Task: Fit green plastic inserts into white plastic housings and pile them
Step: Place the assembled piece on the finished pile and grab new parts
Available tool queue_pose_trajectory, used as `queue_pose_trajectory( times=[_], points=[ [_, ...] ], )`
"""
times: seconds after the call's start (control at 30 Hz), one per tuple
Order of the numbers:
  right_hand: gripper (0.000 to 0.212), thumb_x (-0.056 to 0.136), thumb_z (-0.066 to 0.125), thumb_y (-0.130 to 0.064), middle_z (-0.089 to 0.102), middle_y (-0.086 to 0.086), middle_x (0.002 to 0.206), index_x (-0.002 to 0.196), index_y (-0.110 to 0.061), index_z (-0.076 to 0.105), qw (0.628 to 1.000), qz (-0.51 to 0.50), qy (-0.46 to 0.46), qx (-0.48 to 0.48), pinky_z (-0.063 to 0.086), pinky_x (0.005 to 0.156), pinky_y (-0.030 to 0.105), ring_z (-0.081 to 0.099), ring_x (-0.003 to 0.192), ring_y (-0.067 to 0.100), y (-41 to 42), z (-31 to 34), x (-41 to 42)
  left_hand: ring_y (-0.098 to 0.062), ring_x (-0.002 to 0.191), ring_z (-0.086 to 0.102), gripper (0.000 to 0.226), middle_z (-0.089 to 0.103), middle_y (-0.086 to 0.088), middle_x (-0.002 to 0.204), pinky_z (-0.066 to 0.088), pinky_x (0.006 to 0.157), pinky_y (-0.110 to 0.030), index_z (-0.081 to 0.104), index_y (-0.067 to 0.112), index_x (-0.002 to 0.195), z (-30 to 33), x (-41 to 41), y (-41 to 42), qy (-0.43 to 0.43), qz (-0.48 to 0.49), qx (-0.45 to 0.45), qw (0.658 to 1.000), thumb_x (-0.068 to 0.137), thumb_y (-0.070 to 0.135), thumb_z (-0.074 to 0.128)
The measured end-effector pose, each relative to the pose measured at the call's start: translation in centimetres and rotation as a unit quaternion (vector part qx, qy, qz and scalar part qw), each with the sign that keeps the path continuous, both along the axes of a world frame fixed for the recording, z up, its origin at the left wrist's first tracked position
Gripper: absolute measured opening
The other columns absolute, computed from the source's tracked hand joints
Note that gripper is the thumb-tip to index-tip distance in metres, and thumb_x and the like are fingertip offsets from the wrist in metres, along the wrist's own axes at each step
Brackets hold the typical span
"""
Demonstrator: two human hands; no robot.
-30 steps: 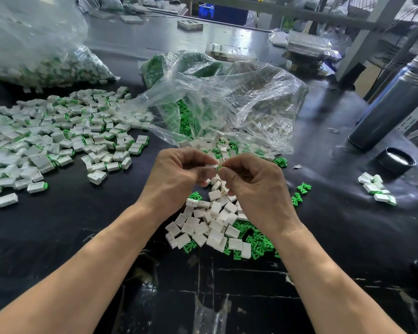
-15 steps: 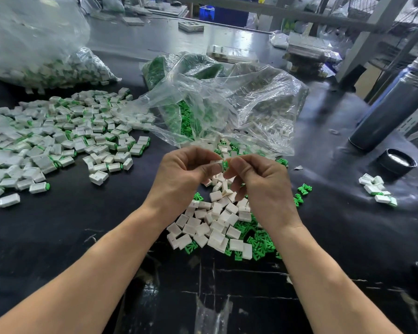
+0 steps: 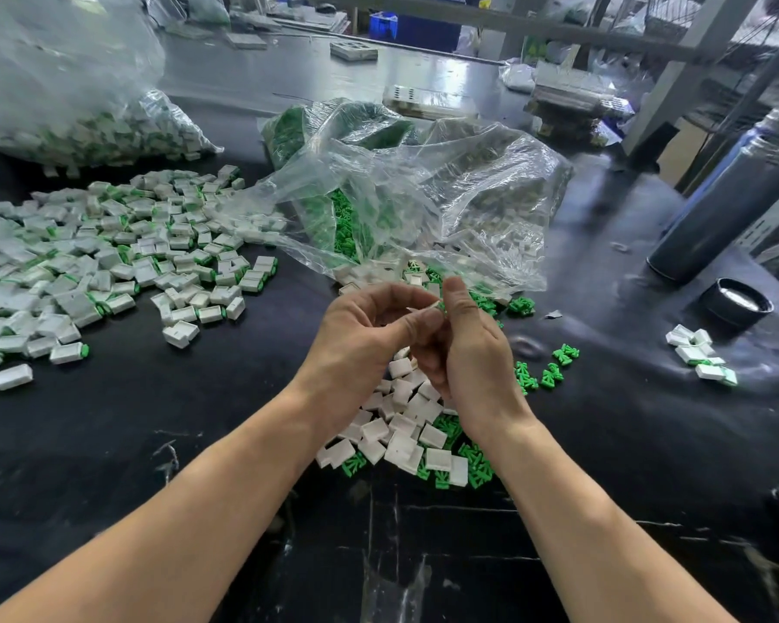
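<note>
My left hand [image 3: 365, 335] and my right hand [image 3: 468, 348] meet above the table's middle. Between their fingertips sits a small white housing [image 3: 430, 308] with a green insert [image 3: 441, 306] at its end; the left hand pinches the housing, the right thumb presses on the green end. Most of the piece is hidden by fingers. Beneath the hands lies a heap of loose white housings [image 3: 401, 433] mixed with green inserts [image 3: 473, 465]. A wide pile of assembled white-and-green pieces [image 3: 109, 263] spreads at the left.
A crumpled clear bag [image 3: 423, 195] with green inserts lies behind the hands. Another full bag [image 3: 64, 105] sits far left. A dark cylinder [image 3: 729, 204] and black cap [image 3: 736, 301] stand at right, near a few assembled pieces [image 3: 698, 353]. Loose green inserts [image 3: 549, 370] lie right of the hands.
Both hands have risen slightly and closed together; the right thumb now stands upright against the green end of the piece, and the right hand has turned its palm toward the left.
</note>
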State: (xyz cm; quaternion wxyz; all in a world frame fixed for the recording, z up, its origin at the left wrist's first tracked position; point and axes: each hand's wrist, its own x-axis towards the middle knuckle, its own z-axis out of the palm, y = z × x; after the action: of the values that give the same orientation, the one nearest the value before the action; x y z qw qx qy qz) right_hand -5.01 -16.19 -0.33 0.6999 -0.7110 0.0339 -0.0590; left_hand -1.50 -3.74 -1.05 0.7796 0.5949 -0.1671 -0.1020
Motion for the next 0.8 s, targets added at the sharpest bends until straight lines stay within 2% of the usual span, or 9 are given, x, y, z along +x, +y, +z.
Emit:
queue_pose_trajectory(
  times=[0.1, 0.17, 0.23, 0.33, 0.43, 0.53, 0.57, 0.7, 0.8],
  points=[
    [0.062, 0.106, 0.033, -0.055, 0.05, -0.012, 0.053, 0.074, -0.022, 0.074, 1.0, -0.026, -0.014, 0.008, 0.04, 0.05, 0.019, 0.047, 0.05, 0.003, 0.5, -0.3, 0.3, -0.013, 0.068, 0.067, 0.016, 0.071, -0.008, 0.078, 0.054, 0.058, -0.02, 0.071, -0.004, 0.1, 0.2, -0.1, 0.0, -0.007, 0.01, 0.004, 1.0, 0.088, 0.007, 0.073],
    [0.06, 0.102, 0.033, -0.056, 0.059, -0.012, 0.057, 0.077, -0.023, 0.076, 0.997, -0.062, -0.027, -0.029, 0.046, 0.062, 0.027, 0.055, 0.059, 0.004, 0.9, -0.5, 0.6, -0.01, 0.067, 0.065, 0.016, 0.07, -0.008, 0.079, 0.05, 0.053, -0.015, 0.072, -0.005, 0.1, 0.4, -0.2, -0.1, -0.013, 0.02, 0.004, 1.0, 0.088, 0.006, 0.073],
    [0.057, 0.1, 0.031, -0.057, 0.066, -0.013, 0.063, 0.075, -0.036, 0.077, 0.993, -0.092, -0.042, -0.064, 0.049, 0.069, 0.036, 0.062, 0.067, 0.006, 1.2, -0.5, 1.0, -0.013, 0.07, 0.065, 0.016, 0.07, -0.012, 0.083, 0.049, 0.054, -0.015, 0.072, -0.004, 0.099, 0.5, -0.3, -0.1, -0.018, 0.027, 0.006, 0.999, 0.088, 0.007, 0.074],
    [0.059, 0.102, 0.028, -0.053, 0.077, -0.004, 0.08, 0.079, -0.03, 0.078, 0.986, -0.118, -0.062, -0.099, 0.059, 0.082, 0.045, 0.073, 0.084, 0.014, 1.6, -0.7, 1.3, -0.02, 0.075, 0.064, 0.018, 0.071, -0.019, 0.089, 0.05, 0.056, -0.016, 0.071, -0.006, 0.101, 0.5, -0.5, 0.0, -0.019, 0.034, 0.002, 0.999, 0.088, 0.007, 0.073],
    [0.057, 0.103, 0.027, -0.048, 0.076, -0.014, 0.08, 0.071, -0.043, 0.075, 0.98, -0.135, -0.084, -0.116, 0.056, 0.077, 0.031, 0.071, 0.08, 0.003, 1.8, -0.7, 1.3, -0.02, 0.076, 0.064, 0.018, 0.071, -0.023, 0.089, 0.052, 0.063, -0.019, 0.071, -0.007, 0.102, 0.3, -0.5, 0.0, -0.02, 0.042, 0.004, 0.999, 0.09, 0.006, 0.072],
    [0.059, 0.104, 0.026, -0.041, 0.068, -0.031, 0.07, 0.065, -0.059, 0.067, 0.977, -0.139, -0.095, -0.134, 0.044, 0.061, 0.011, 0.064, 0.071, -0.007, 2.0, -0.3, 1.2, -0.012, 0.073, 0.065, 0.017, 0.073, -0.014, 0.088, 0.051, 0.061, -0.016, 0.072, -0.006, 0.102, 0.0, -0.6, -0.1, -0.02, 0.045, 0.006, 0.999, 0.09, 0.007, 0.072],
    [0.06, 0.104, 0.026, -0.039, 0.064, -0.032, 0.064, 0.062, -0.061, 0.064, 0.976, -0.139, -0.098, -0.136, 0.04, 0.056, 0.008, 0.062, 0.067, -0.008, 2.0, -0.3, 1.2, -0.01, 0.071, 0.066, 0.016, 0.074, -0.01, 0.086, 0.05, 0.059, -0.015, 0.072, -0.005, 0.101, -0.1, -0.6, -0.1, -0.021, 0.045, 0.008, 0.999, 0.09, 0.007, 0.073],
    [0.064, 0.105, 0.028, -0.033, 0.06, -0.031, 0.057, 0.054, -0.053, 0.062, 0.973, -0.142, -0.117, -0.139, 0.037, 0.052, 0.007, 0.059, 0.061, -0.009, 1.7, -0.6, 1.4, -0.006, 0.069, 0.066, 0.013, 0.075, -0.007, 0.085, 0.049, 0.059, -0.014, 0.073, -0.002, 0.1, -0.2, -0.7, -0.1, -0.021, 0.05, 0.016, 0.998, 0.091, 0.008, 0.073],
    [0.061, 0.105, 0.028, -0.034, 0.064, -0.03, 0.06, 0.055, -0.043, 0.062, 0.972, -0.151, -0.118, -0.139, 0.039, 0.053, 0.006, 0.062, 0.065, -0.009, 1.6, -1.0, 1.5, -0.006, 0.071, 0.067, 0.012, 0.076, -0.005, 0.085, 0.05, 0.06, -0.014, 0.074, 0.001, 0.099, -0.2, -0.7, -0.2, -0.025, 0.054, 0.023, 0.998, 0.091, 0.01, 0.074]
  ],
)
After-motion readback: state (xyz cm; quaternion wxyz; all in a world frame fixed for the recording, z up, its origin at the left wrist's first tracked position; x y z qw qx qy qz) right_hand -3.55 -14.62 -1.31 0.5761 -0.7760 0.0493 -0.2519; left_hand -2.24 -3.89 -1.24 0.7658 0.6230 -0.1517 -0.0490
